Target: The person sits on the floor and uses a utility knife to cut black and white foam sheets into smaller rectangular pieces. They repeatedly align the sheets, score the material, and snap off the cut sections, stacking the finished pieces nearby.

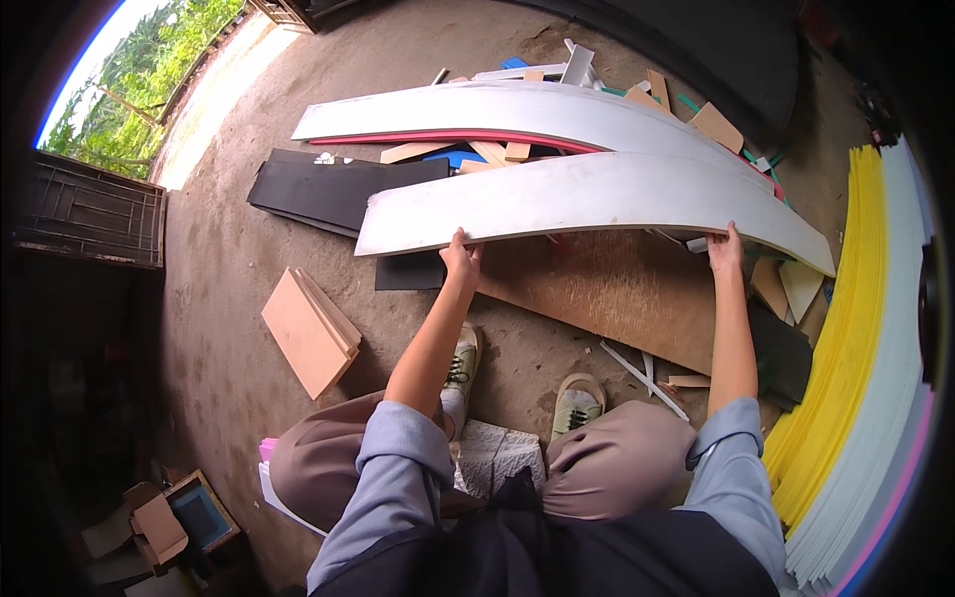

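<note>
A long white board (577,191) spans the space before me, held by its near edge. My left hand (461,261) grips that edge left of its middle, thumb on top and fingers beneath. Farther right, my right hand (726,249) is closed on the same edge, fingertips partly hidden under it. Behind lies another long white board (438,111) with a red strip (468,135) along its near side. Under the held board rests a brown wooden panel (597,289), and black sheets (338,184) lie to the left.
Wood and plastic offcuts (716,127) are heaped at the back. Tan boards (310,333) lie on the floor at left. Tall stacks of yellow sheets (841,338) and pale blue sheets (875,428) line the right. White strips (647,380) lie near my right shoe (579,403).
</note>
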Demonstrator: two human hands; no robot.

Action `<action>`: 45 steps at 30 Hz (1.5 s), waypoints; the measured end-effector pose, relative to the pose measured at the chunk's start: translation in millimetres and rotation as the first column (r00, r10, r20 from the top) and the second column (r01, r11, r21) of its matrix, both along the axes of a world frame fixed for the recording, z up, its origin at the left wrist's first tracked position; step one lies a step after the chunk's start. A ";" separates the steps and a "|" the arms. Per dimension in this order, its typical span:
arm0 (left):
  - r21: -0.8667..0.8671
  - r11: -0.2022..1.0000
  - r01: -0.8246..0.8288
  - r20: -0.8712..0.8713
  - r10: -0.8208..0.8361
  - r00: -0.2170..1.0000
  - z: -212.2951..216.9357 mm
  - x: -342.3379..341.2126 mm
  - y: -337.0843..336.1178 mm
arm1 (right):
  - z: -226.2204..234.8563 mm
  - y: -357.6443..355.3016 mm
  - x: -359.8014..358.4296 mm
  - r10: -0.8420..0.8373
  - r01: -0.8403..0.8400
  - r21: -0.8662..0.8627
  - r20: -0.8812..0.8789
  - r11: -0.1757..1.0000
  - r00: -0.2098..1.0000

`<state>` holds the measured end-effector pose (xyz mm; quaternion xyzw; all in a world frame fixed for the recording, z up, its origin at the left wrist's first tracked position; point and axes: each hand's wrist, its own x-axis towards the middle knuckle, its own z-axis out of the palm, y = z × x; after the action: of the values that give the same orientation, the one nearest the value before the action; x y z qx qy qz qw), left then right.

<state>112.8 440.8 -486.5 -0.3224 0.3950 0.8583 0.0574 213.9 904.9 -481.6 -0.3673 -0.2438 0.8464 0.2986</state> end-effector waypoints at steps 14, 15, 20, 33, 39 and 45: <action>-0.219 0.954 0.205 -0.140 -0.238 0.961 57.8 -76.9 -11.6 | -30.1 -272.7 -33.3 0.138 -0.508 0.791 0.577 -0.342 0.805; -0.213 0.952 0.220 -0.150 -0.254 0.956 54.1 -79.5 -14.1 | -30.4 -276.9 -38.2 0.143 -0.507 0.771 0.592 -0.385 0.793; -0.148 0.949 0.278 -0.144 -0.299 0.943 38.8 -76.5 -25.2 | -26.8 -286.2 -50.5 0.142 -0.478 0.661 0.658 -0.579 0.739; -0.158 0.951 0.267 0.163 -0.242 0.957 -12.1 16.4 -46.8 | 42.2 -190.9 94.1 0.263 -0.846 0.236 0.957 -0.478 0.119; -0.368 0.089 0.925 0.571 -0.764 0.301 30.5 4.5 -139.2 | 90.5 -153.3 90.3 0.386 -0.838 0.462 0.858 -0.291 0.339; -0.729 0.089 0.679 0.503 -0.603 0.619 131.8 -26.7 -225.8 | 128.5 -185.8 -1.6 0.318 -0.777 0.610 0.776 -0.155 0.546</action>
<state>86.1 215.0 -354.7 -0.1269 0.8723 0.3918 0.2637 212.2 719.1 -353.1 -0.0935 -0.8934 0.4394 -0.0031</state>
